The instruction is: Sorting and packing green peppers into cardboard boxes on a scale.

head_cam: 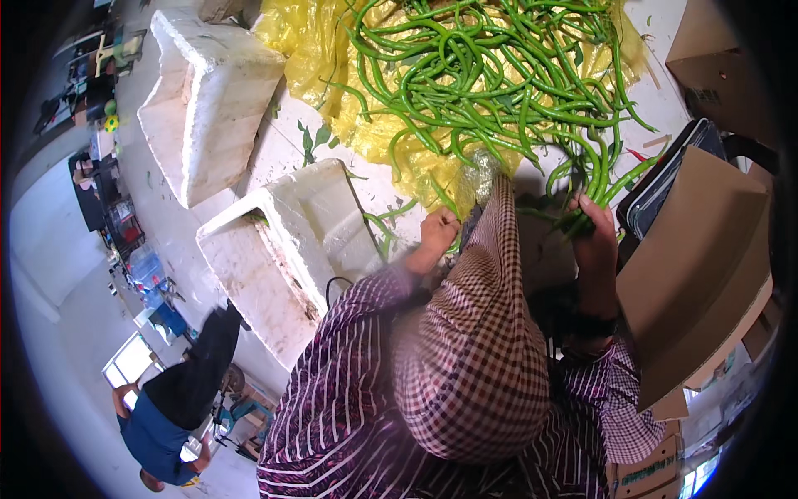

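Note:
Several long green chili peppers point(600, 171) are bunched in my right hand point(595, 218), their lower ends gathered at the fingers. My left hand point(438, 232) is curled with its fingertips on a single green chili pepper point(444, 196), at the near edge of a yellow plastic sheet point(374, 146). A large heap of green chili peppers point(467, 81) lies tangled on that sheet, beyond both hands. The brim of the checked cap point(492, 249) rises between my hands and hides part of the floor there.
Two dirty white foam boxes point(234, 118) point(312, 212) stand at left. Loose peppers point(383, 227) and leaves point(312, 143) litter the white floor. At right, an open cardboard box point(692, 249) stands near a dark-edged tray point(670, 168). Another person point(165, 399) in blue is at lower left.

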`<state>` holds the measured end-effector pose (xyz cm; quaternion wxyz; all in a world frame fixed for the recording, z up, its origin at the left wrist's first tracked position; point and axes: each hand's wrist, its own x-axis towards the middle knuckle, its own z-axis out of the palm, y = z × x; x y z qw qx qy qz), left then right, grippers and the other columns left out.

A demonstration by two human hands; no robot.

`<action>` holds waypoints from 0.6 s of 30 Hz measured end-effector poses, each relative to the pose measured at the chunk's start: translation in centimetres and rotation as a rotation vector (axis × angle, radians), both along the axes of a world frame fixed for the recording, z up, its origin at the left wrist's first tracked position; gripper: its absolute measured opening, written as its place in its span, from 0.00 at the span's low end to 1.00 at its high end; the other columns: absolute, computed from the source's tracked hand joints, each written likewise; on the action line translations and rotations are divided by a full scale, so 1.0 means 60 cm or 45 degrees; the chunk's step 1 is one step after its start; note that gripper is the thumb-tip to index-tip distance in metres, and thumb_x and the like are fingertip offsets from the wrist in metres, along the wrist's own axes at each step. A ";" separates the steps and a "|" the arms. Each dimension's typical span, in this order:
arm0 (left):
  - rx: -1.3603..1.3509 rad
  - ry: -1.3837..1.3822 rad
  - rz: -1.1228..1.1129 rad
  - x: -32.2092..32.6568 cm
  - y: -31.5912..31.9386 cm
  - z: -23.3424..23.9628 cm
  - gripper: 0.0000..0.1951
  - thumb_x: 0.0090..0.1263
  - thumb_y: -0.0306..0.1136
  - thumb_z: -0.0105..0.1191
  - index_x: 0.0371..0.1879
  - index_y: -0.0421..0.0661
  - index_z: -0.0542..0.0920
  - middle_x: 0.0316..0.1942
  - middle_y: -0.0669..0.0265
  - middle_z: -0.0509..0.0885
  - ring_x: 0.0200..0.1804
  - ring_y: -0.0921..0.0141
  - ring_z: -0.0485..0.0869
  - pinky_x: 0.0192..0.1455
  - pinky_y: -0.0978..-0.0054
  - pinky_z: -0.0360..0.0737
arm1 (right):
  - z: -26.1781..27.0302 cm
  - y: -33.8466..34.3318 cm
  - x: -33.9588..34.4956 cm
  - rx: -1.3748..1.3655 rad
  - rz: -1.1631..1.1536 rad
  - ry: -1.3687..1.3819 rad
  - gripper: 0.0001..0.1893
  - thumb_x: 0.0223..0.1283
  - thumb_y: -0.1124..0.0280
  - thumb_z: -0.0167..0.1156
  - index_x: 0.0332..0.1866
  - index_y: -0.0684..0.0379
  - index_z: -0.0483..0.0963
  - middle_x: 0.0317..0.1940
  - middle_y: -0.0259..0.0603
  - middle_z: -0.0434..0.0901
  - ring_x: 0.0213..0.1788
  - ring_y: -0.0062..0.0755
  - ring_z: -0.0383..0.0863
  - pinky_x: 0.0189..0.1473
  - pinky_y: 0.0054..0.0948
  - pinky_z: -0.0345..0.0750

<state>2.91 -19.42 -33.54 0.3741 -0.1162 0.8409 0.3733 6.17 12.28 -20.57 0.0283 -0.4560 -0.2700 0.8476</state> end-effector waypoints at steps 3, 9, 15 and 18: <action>0.256 -0.085 0.157 -0.020 0.010 0.011 0.08 0.57 0.29 0.61 0.29 0.43 0.76 0.24 0.58 0.81 0.31 0.64 0.83 0.35 0.69 0.78 | -0.008 -0.002 0.003 0.011 -0.024 0.029 0.13 0.60 0.72 0.59 0.48 0.63 0.70 0.37 0.36 0.76 0.38 0.23 0.76 0.42 0.22 0.73; 0.032 -0.024 -0.079 0.014 -0.011 0.008 0.07 0.57 0.28 0.61 0.31 0.43 0.78 0.24 0.58 0.82 0.30 0.64 0.83 0.35 0.67 0.78 | 0.001 -0.006 -0.003 -0.001 0.009 -0.002 0.11 0.62 0.70 0.57 0.46 0.64 0.72 0.35 0.37 0.76 0.38 0.25 0.76 0.43 0.24 0.73; 0.068 -0.026 -0.143 0.018 0.003 0.007 0.05 0.56 0.23 0.58 0.31 0.42 0.79 0.24 0.60 0.83 0.27 0.69 0.81 0.32 0.72 0.77 | 0.016 -0.017 -0.009 0.186 0.123 -0.087 0.10 0.62 0.68 0.57 0.43 0.63 0.73 0.34 0.35 0.76 0.37 0.24 0.76 0.42 0.23 0.73; 0.258 -0.280 0.058 0.023 -0.029 0.004 0.09 0.55 0.21 0.56 0.36 0.42 0.79 0.22 0.65 0.80 0.26 0.71 0.78 0.31 0.75 0.75 | 0.022 -0.018 -0.012 0.070 0.143 -0.043 0.10 0.62 0.67 0.57 0.43 0.62 0.73 0.34 0.35 0.76 0.37 0.24 0.75 0.41 0.23 0.72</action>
